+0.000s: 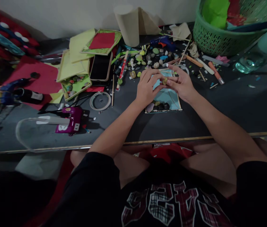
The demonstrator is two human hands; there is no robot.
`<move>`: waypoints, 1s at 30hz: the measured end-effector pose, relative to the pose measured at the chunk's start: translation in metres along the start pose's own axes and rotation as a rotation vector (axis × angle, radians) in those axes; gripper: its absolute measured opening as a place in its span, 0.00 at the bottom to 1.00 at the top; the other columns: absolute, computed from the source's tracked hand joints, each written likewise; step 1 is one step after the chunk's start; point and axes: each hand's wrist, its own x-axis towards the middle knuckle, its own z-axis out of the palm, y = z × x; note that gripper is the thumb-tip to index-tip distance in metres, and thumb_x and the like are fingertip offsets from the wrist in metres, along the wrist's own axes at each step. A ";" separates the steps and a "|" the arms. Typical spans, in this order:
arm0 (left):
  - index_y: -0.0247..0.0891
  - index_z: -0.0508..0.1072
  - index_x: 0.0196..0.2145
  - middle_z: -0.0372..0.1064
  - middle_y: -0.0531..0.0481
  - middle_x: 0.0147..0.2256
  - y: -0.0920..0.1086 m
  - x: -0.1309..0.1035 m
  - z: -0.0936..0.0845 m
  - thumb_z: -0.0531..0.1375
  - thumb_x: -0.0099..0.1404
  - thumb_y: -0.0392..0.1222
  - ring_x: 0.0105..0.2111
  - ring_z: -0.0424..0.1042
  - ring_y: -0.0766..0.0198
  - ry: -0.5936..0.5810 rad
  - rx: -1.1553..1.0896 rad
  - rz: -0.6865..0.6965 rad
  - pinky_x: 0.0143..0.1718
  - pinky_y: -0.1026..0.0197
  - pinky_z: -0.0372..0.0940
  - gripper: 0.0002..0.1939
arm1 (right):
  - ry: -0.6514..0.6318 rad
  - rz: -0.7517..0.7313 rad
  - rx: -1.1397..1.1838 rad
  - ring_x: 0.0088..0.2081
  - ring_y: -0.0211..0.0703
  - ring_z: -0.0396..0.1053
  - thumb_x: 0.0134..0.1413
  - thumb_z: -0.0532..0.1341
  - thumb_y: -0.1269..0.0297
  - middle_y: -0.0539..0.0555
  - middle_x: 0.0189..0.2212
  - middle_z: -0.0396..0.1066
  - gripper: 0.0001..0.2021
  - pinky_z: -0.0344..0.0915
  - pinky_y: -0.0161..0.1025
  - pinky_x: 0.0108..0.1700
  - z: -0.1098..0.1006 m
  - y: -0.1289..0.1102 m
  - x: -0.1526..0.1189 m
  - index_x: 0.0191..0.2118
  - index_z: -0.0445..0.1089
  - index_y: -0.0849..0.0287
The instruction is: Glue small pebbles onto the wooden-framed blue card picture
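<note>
A small yellow-green pebble is pinched between the fingertips of my left hand and my right hand. Both hands are closed on it, just above a light blue panel with thin pale edging. Along the panel's near edge sit a flat purplish-grey stone and several dark stones. My hands hide the panel's upper left part. Beyond them spreads a pile of mixed pebbles in green, white, grey and black.
Left of my hands lie a tape roll, a smartphone, yellow-green framed panels and a purple gadget. Behind stand a paper roll and a blue glue gun. At right are a green basket and a bottle.
</note>
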 end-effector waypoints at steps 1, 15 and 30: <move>0.43 0.71 0.43 0.72 0.43 0.45 0.000 0.000 0.000 0.48 0.64 0.71 0.51 0.70 0.51 -0.011 -0.004 0.004 0.58 0.46 0.62 0.30 | -0.004 0.001 -0.005 0.53 0.53 0.75 0.35 0.73 0.37 0.55 0.46 0.78 0.46 0.72 0.58 0.57 0.000 0.000 0.000 0.60 0.59 0.48; 0.43 0.69 0.43 0.73 0.45 0.42 -0.003 0.001 0.000 0.47 0.69 0.67 0.50 0.71 0.55 -0.078 -0.041 0.060 0.59 0.46 0.63 0.26 | -0.014 0.000 0.014 0.55 0.54 0.73 0.36 0.73 0.37 0.55 0.46 0.77 0.49 0.74 0.57 0.55 -0.001 0.009 0.001 0.63 0.57 0.49; 0.43 0.67 0.45 0.73 0.44 0.42 0.001 -0.004 0.002 0.45 0.70 0.66 0.47 0.74 0.55 0.008 0.008 0.051 0.53 0.46 0.68 0.25 | 0.003 -0.003 0.053 0.49 0.52 0.77 0.34 0.74 0.39 0.53 0.43 0.79 0.51 0.73 0.57 0.55 -0.001 0.008 0.004 0.63 0.55 0.49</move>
